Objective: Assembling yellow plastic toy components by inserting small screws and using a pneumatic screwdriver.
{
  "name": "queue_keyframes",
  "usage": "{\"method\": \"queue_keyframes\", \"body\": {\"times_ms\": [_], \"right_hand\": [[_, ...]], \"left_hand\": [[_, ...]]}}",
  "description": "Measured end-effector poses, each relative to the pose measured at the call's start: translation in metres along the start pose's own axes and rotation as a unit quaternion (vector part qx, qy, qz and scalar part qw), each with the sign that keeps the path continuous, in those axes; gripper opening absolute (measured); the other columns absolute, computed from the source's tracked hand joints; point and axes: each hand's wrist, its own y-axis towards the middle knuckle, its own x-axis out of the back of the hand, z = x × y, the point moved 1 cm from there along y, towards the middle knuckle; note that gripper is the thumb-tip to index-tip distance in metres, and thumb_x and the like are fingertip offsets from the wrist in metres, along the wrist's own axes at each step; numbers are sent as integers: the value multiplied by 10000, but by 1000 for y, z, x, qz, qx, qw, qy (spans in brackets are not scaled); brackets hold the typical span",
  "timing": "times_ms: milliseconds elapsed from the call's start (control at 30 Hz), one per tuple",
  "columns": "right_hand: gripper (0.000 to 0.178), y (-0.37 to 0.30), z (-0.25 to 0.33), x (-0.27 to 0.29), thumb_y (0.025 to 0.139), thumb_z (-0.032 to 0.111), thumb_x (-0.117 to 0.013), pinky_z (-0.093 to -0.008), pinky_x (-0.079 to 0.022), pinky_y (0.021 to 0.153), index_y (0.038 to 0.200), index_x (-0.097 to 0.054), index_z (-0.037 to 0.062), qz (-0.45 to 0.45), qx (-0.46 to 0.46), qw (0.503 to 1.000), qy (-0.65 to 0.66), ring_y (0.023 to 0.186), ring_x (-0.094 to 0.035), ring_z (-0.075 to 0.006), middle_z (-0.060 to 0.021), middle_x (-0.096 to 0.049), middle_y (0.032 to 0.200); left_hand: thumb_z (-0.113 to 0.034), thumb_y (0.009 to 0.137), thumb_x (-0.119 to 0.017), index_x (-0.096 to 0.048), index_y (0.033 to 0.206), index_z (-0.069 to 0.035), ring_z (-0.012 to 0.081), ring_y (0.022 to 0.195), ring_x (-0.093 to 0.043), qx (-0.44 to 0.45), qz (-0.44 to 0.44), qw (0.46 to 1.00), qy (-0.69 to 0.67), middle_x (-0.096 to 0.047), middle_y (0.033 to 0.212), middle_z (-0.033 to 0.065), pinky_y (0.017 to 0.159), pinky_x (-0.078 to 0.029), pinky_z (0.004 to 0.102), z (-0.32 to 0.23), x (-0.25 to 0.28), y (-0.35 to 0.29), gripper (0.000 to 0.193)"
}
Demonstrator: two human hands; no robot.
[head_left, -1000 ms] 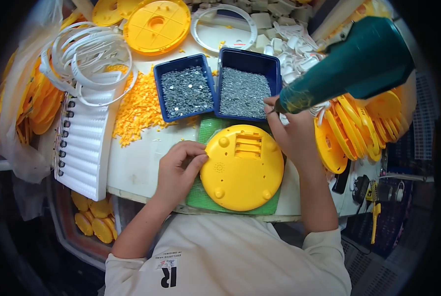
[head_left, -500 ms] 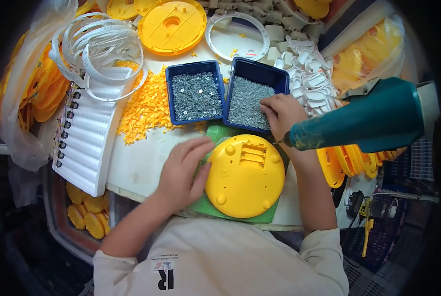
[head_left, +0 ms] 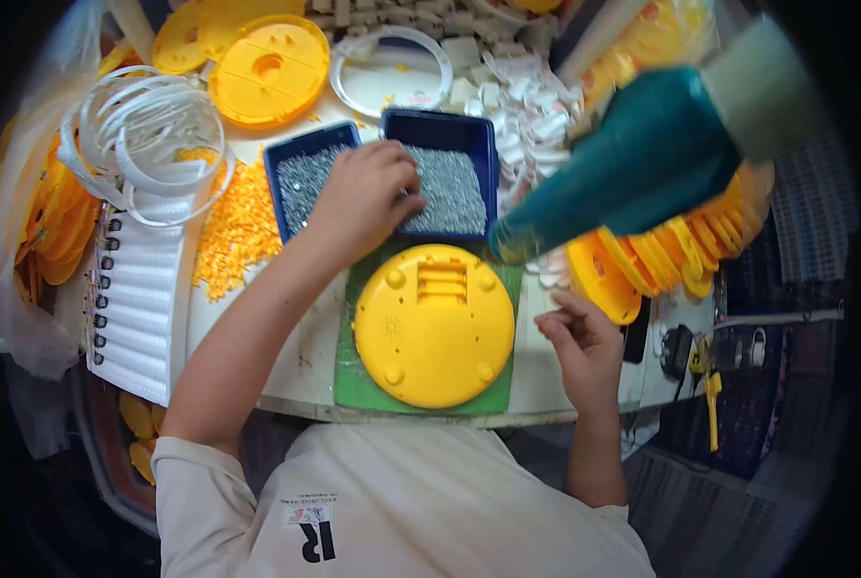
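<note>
A round yellow plastic cover (head_left: 430,337) lies on a green mat (head_left: 345,371) in front of me, its battery compartment facing up. My left hand (head_left: 377,188) hangs over the two blue bins of small metal screws, with its fingers curled and close to the right bin (head_left: 450,193). The left bin (head_left: 295,178) is partly covered by this hand and forearm. To the right of the cover, my right hand (head_left: 584,342) is held in a pinch; whatever sits between thumb and fingers is too small to make out. A teal power screwdriver (head_left: 633,154) slants in between this hand and the bins.
Small orange plastic pieces (head_left: 236,236) are heaped left of the bins, beside a white ridged foam tray (head_left: 146,289) and tangled white rings (head_left: 146,135). White parts (head_left: 536,116) fill the back right. Yellow discs (head_left: 662,255) stand stacked at the right. Another yellow disc (head_left: 268,82) lies behind.
My right hand has left the right bin and come back to the cover's right side. My left hand has moved from the cover's left edge up over the bins. The view has shifted.
</note>
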Motion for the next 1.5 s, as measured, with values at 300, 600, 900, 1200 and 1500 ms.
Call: {"method": "queue_keyframes", "body": {"times_ms": [300,600,900,1200,1500], "right_hand": [[144,-70,-21,-24,855,-55,-753,-270,-517,713,974,-712,15,139,97,984,-51,798,-654,-169,-91,-672,933],[164,-73,-31,-33,834,-59,-792,-248,-490,665,937,-690,17,139,103,983,-55,772,-604,-128,-58,-607,942],[185,-48,-14,-18,860,57,-818,-266,-488,729,968,-674,15,147,76,985,-40,810,-589,-134,-59,-629,968],[324,23,56,-12,949,138,-761,-268,-480,869,1203,-639,-22,40,248,965,73,950,-613,-133,-70,-659,1105],[1096,86,103,-17,962,856,-223,-478,-453,1118,1554,-381,-53,315,241,885,245,1293,-609,-355,-289,-543,1466]], "left_hand": [[-89,855,-788,-721,945,-29,306,1020,-677,46,-29,995,-78,-728,1047,96,890,-535,401,-32,19,-13,127],[63,886,-724,-664,1007,13,165,991,-662,254,-6,928,-272,-704,1000,76,914,-514,308,-97,56,-117,144],[10,680,-875,-662,879,-92,342,1138,-604,140,38,966,-216,-681,1140,100,994,-486,443,-127,56,-161,308],[-119,707,-891,-681,821,-126,394,1376,-486,131,84,973,-168,-631,1349,67,1105,-404,490,-127,45,-156,239],[-142,724,-872,-652,833,-120,378,1376,-493,113,124,974,-155,-622,1353,68,1079,-419,504,-125,57,-142,247]]}}
